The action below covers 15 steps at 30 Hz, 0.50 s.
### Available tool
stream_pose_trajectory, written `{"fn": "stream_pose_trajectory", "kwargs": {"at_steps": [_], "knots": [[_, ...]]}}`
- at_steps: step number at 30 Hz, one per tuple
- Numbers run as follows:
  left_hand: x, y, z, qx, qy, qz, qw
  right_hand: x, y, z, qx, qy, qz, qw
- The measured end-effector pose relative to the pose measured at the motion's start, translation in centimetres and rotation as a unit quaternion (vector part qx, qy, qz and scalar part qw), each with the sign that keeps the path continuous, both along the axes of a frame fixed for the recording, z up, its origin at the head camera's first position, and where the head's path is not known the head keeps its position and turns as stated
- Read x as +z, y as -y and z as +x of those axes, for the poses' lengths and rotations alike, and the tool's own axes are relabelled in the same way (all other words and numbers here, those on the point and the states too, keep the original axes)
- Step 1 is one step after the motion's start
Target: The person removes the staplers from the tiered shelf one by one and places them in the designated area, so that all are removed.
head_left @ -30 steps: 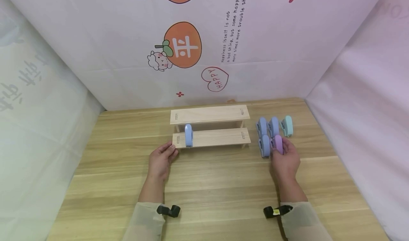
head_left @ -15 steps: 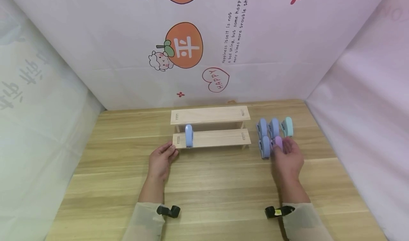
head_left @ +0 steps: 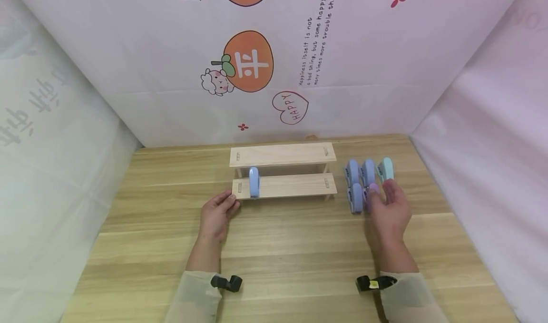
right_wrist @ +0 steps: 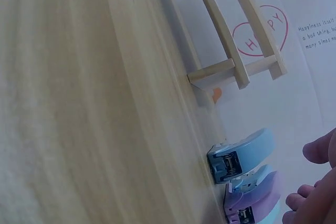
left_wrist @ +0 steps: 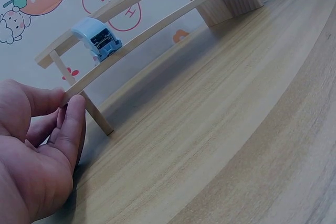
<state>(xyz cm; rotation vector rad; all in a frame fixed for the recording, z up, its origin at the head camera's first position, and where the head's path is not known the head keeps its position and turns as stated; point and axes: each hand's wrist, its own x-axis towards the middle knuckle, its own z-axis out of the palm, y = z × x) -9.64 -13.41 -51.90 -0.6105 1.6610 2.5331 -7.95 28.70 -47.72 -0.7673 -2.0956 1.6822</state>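
A two-tier wooden shelf [head_left: 295, 185] stands on the table, with one blue plastic clip [head_left: 254, 182] upright at the left of its lower board. My left hand [head_left: 216, 216] pinches the left end of that board between thumb and fingers, also plain in the left wrist view. On the right, my right hand [head_left: 391, 218] is over the purple clip [head_left: 374, 188], which it partly hides. In the right wrist view its thumb and fingers stand apart, clear of the purple clip [right_wrist: 260, 198]. Its fingertips in the head view come close to the teal clip [head_left: 386, 167].
Three blue clips stand grouped right of the shelf, among them the front one [head_left: 355, 198]. The wooden table [head_left: 278, 261] reaches a printed white cloth [head_left: 364, 61] behind, with white sheets on both sides.
My right hand has loosened from the purple clip and shifted slightly right and forward, towards the teal clip. The left hand keeps its pinch on the shelf.
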Motion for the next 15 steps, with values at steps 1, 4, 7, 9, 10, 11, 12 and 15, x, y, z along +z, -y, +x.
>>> {"fn": "stream_pose_trajectory", "kwargs": {"at_steps": [1, 4, 7, 9, 10, 11, 12, 15], "knots": [[-0.03, 0.01, 0.01, 0.000, -0.001, -0.001, 1.0000, 0.05, 0.01, -0.01, 0.000, -0.003, 0.003, 1.000], [-0.06, 0.01, 0.03, 0.000, -0.002, -0.001, 1.0000, 0.23, 0.10, -0.04, 0.000, -0.007, 0.011, 1.000], [-0.02, -0.01, 0.06, 0.000, -0.002, -0.002, 1.0000, 0.39, 0.19, -0.06, 0.001, -0.009, 0.014, 1.000], [0.05, -0.05, 0.07, 0.001, -0.001, -0.002, 1.0000, 0.43, 0.21, -0.08, 0.002, -0.006, 0.017, 1.000], [0.09, -0.07, 0.08, 0.001, 0.000, -0.002, 1.0000, 0.45, 0.25, -0.08, 0.003, -0.005, 0.018, 1.000], [0.12, -0.09, 0.08, 0.001, 0.001, -0.002, 1.0000, 0.47, 0.28, -0.09, 0.003, -0.005, 0.018, 1.000], [0.17, -0.11, 0.09, 0.001, 0.002, -0.003, 1.0000, 0.48, 0.34, -0.11, 0.004, -0.006, 0.017, 1.000], [0.30, -0.16, 0.12, 0.004, 0.003, -0.001, 1.0000, 0.55, 0.50, -0.16, 0.006, -0.012, 0.011, 1.000]]}}
